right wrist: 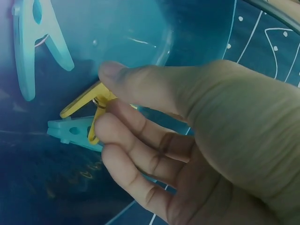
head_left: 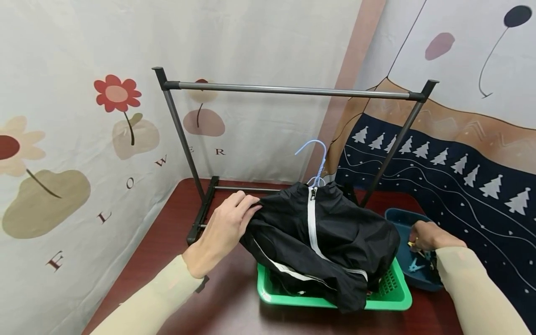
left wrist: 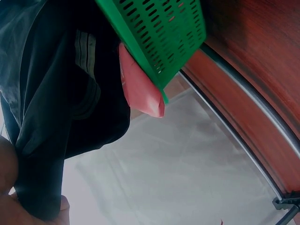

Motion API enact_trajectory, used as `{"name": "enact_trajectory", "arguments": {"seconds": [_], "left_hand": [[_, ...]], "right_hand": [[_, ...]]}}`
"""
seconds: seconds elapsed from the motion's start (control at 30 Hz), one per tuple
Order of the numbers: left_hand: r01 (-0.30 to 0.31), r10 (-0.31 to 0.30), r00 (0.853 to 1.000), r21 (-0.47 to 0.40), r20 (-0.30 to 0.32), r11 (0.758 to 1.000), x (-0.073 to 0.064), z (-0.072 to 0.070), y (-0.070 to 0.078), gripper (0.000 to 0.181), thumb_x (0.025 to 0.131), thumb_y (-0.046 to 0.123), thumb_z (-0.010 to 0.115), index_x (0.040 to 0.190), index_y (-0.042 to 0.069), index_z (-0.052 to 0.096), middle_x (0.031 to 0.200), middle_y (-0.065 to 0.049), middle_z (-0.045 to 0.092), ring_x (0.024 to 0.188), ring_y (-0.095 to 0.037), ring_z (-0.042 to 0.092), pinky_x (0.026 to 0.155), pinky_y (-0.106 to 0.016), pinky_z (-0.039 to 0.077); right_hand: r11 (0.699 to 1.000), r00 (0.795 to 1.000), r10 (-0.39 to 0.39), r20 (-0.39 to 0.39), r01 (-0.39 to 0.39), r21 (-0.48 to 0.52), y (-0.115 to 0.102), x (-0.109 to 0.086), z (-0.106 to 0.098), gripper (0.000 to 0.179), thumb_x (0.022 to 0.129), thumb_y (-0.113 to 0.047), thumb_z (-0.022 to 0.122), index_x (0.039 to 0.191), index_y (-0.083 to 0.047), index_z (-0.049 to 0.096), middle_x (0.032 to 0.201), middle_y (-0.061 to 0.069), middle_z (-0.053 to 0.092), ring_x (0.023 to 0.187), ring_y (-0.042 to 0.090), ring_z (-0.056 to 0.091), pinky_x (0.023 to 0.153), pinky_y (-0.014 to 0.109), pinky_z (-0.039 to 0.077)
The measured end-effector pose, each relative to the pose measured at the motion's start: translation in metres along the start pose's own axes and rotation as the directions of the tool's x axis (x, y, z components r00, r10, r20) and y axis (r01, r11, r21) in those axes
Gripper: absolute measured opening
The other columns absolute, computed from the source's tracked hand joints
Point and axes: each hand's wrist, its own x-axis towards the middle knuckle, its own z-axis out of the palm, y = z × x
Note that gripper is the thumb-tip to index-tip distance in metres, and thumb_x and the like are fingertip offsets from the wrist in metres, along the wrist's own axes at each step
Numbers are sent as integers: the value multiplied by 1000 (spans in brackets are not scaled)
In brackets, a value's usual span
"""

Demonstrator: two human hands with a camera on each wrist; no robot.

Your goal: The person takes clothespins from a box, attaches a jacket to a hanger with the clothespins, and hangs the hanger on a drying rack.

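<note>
A black jacket (head_left: 289,228) with white zip trim hangs on a light-blue hanger (head_left: 322,158), its lower part lying over a green basket (head_left: 335,301). My left hand (head_left: 228,228) pinches the jacket's shoulder at the left, and the left wrist view shows the dark cloth between thumb and fingers. At the right, my right hand (head_left: 431,236) reaches into a blue bin (head_left: 404,218). Between its thumb and fingers it pinches a yellow clothespin (right wrist: 89,101). Light-blue clothespins (right wrist: 40,47) lie around it in the bin.
A grey metal clothes rack (head_left: 289,89) stands behind the basket on the dark red table (head_left: 234,298). Something pink (left wrist: 140,89) sticks out by the basket's edge in the left wrist view. Printed curtains (head_left: 268,42) hang behind and to the sides.
</note>
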Motion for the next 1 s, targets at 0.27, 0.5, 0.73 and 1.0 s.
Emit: {"name": "enact_trajectory", "arguments": {"seconds": [0.27,0.5,0.73,1.0], "left_hand": [[2,-2,1000,1,2,1000,0,0,1,18,106,3,85,123,6,78,104,-7,69,88,-19,63,70,-33,59],[7,-7,1000,2,8,1000,0,-2,3,19,106,2,84,123,7,78,106,-7,71,91,-19,64,71,-34,60],[1,-1,1000,2,-1,1000,0,-3,3,19,105,3,85,123,7,79,108,-7,72,94,-20,67,73,-34,62],[-2,2,1000,-1,-9,1000,1,-4,2,18,105,2,84,122,7,79,107,-7,72,93,-20,67,73,-34,61]], "right_hand": [[1000,1000,20,-5,-20,5,1,2,3,13,99,-2,85,94,-4,74,86,5,62,79,21,56,71,37,51],[999,999,45,-5,-45,29,6,6,6,38,100,3,71,72,-18,59,71,-5,46,63,14,47,64,32,41],[997,997,71,-7,-71,-10,7,6,6,39,102,3,67,70,-19,58,73,-3,45,66,17,47,65,34,41],[999,999,46,-17,-45,24,6,7,3,34,104,2,60,74,-14,64,70,-3,48,62,14,48,62,32,42]]}}
